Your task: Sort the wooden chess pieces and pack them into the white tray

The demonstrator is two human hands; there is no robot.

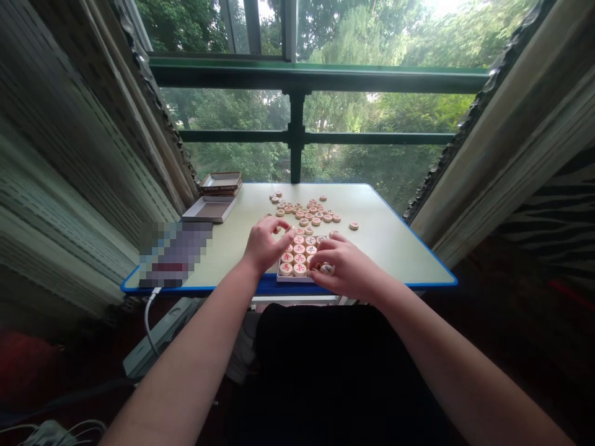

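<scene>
A window (pixel 320 75) with green bars gives onto leafy trees, and curtains (pixel 88 155) hang on both sides of it. Before it stands a pale table (pixel 395 260) with a blue rim. At the middle of the table's near edge sits a shallow white tray (pixel 294 279), with round game pieces (pixel 300 250) set in rows in it; those toward its left side bear red characters, and dark ones show toward the right.

The left hand (pixel 268 241) is at the tray's far left corner, thumb and forefinger curved toward each other; whether they pinch a piece cannot be told. The right hand (pixel 341 263) reaches over the tray's right side with bent fingers, a dark-marked piece (pixel 327 269) showing beneath them; its grip is hidden too.

Beyond the tray, loose pieces (pixel 317 216) lie scattered toward the far edge, with a single piece (pixel 354 226) apart, nearer the right edge. By the far left corner are an open box (pixel 211 209) and, behind it, a smaller box (pixel 222 181). A pixelated object (pixel 179 254) lies at the near left corner, beside a white cable (pixel 147 319) hanging over the edge.
</scene>
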